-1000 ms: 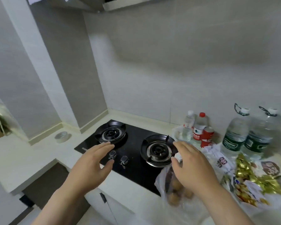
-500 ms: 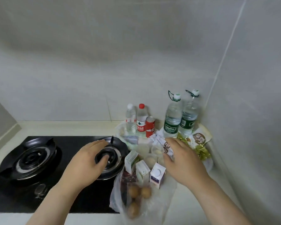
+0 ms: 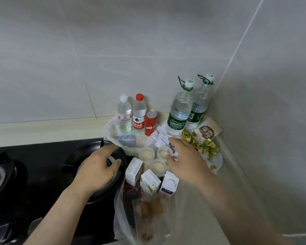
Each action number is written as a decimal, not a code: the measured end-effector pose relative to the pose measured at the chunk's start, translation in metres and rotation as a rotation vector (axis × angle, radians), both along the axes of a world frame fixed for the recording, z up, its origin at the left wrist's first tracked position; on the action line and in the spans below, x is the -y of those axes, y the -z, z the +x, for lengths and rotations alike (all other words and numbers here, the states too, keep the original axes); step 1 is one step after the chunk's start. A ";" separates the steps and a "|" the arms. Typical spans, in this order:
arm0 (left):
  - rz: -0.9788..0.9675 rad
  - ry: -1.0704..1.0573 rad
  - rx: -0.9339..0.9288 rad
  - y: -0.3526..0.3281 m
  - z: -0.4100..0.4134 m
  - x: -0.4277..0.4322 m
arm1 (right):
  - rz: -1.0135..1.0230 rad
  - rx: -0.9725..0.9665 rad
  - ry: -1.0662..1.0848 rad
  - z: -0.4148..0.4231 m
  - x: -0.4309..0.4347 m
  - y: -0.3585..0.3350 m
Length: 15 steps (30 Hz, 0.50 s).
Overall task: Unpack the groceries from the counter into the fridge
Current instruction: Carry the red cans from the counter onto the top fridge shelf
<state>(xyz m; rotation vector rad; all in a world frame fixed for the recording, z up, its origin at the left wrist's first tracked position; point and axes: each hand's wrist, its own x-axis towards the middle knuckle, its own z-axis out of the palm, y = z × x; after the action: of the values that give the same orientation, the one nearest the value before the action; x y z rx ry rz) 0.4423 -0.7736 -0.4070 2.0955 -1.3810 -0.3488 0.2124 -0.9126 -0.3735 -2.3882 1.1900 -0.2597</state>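
Groceries (image 3: 168, 183) crowd the far right corner of the bench (image 3: 198, 206), beside the stove (image 3: 42, 174). From my seat none of it looks shifted: the fridge is out of view and neither of the hands carries anything.

Against the wall stand two small bottles (image 3: 125, 114), a red can (image 3: 150, 122) and two large bottles (image 3: 179, 112). In front of them lie white packets (image 3: 159, 138), gold-wrapped sweets (image 3: 207, 146), lidded cups (image 3: 146, 153) and three small cartons (image 3: 149, 183). Nearest me a clear bag (image 3: 148, 218) holds brown round things, too blurred to name.

My left hand (image 3: 97, 167) hovers over the stove's right ring, fingers loosely curled and empty. My right hand (image 3: 187, 161) reaches over the cups with fingers stretched, thumb by one rim, gripping nothing.

I judge the unpacking barely begun. A first pick is being lined up, and the whole pile is left to carry.
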 end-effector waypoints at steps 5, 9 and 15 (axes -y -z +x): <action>0.180 0.035 -0.004 0.057 0.026 0.034 | 0.085 -0.074 -0.035 0.018 0.027 0.022; 0.297 -0.006 0.131 0.094 0.044 0.055 | 0.138 -0.088 -0.037 0.042 0.057 0.035; 0.515 0.072 0.175 0.113 0.051 0.084 | 0.186 0.072 -0.014 0.093 0.110 0.050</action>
<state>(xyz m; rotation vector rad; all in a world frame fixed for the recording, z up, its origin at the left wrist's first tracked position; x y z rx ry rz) 0.4935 -0.8575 -0.5202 2.5420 -1.5982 -0.6172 0.3058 -1.0229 -0.4233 -2.2074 1.1144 -0.2184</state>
